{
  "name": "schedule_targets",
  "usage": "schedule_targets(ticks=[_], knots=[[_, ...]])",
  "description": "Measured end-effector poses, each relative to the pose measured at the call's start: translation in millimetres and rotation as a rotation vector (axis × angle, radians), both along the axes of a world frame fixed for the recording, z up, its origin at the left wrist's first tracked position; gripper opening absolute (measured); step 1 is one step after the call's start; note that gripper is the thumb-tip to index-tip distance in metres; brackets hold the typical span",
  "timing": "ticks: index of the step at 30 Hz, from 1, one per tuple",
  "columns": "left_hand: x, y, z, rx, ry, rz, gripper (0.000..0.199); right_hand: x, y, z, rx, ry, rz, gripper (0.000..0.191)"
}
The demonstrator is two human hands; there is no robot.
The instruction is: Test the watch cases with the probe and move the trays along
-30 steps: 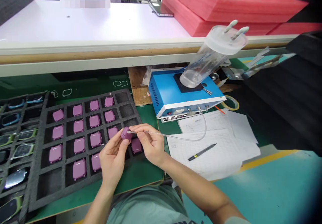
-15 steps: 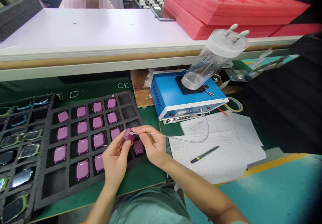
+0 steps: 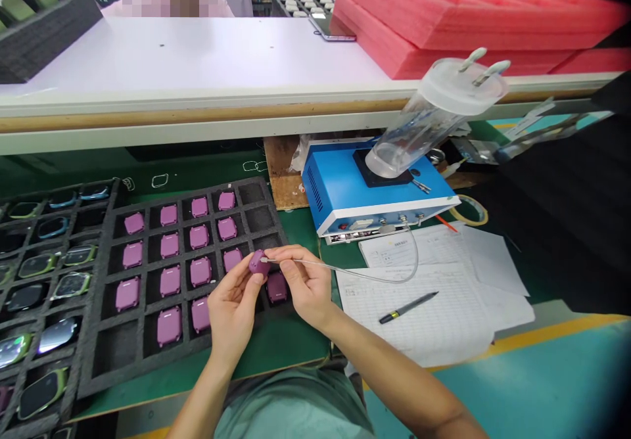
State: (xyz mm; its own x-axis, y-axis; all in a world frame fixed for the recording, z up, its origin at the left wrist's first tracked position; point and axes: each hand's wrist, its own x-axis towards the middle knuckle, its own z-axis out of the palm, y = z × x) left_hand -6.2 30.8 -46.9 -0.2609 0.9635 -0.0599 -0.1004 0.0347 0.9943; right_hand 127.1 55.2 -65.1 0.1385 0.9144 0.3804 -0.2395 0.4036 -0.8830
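Head view: over a foam tray
Left fingers: grasping a purple watch case
Right fingers: pinching a clear tube against it

Foam tray left of the control box, papers in front

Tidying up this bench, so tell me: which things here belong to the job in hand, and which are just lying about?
Part of the job:
left hand, holding a purple case
right hand, pressing a tube to it
blue box, where the tube leads
tray of purple cases

Seemingly just lying about:
pen
papers
tape roll
red foam
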Motion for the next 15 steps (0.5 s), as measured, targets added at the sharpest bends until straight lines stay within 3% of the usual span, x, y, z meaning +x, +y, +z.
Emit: schedule_targets(ticks=[15], knots=[[-1.4,1.2,-0.6,0.006,0.037,-0.025,0.039,-0.6,1.4,-0.3,0.002,0.023,0.013,0.017]])
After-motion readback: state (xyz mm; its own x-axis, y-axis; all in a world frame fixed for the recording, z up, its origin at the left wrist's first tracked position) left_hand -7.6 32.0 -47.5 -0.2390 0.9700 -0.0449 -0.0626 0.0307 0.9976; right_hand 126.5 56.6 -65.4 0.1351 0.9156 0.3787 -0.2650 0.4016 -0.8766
